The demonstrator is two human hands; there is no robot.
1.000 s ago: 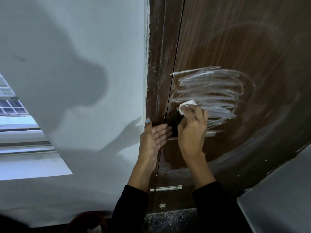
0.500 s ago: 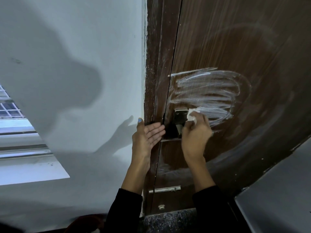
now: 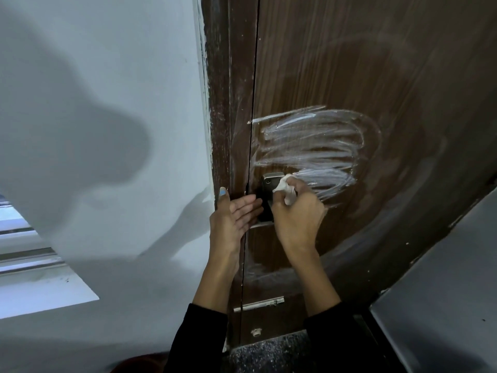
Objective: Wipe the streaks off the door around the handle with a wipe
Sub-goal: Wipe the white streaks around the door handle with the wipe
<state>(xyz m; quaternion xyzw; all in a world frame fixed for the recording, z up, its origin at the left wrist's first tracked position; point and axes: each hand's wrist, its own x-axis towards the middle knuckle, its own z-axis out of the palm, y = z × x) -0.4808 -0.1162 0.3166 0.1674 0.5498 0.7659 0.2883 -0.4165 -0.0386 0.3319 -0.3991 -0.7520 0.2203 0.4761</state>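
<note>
- Since a second ago, her right hand (image 3: 297,211) has slid off the top of the handle plate (image 3: 271,181) to its right edge, so the metal plate shows again where the knuckles hid it.
- That right hand pinches a crumpled white wipe (image 3: 285,188) between thumb and curled fingers, and the wad touches the upper right corner of the plate.
- Pale streaks (image 3: 309,149) loop back and forth across the brown door (image 3: 376,76) just above and to the right of the wipe; the lowest loop reaches the fingers holding it.
- Her left hand (image 3: 234,214) lies with straight, relaxed fingers, palm turned up, across the gap between door and door frame (image 3: 220,103), fingertips pointing at the dark part of the handle.
- The thumb (image 3: 223,196) of that hand stands up against the frame and carries a light blue nail.
- Whether the left fingertips touch the handle itself I cannot quite tell from here; they are at least just beside it.
- Black sleeves cover both forearms from below the wrists down.
- A white wall (image 3: 107,103) fills the left side, with the person's shadow across it, and a window ledge (image 3: 40,292) sits low at the left edge.
- A small metal strip (image 3: 259,304) crosses the gap lower down the door.
</note>
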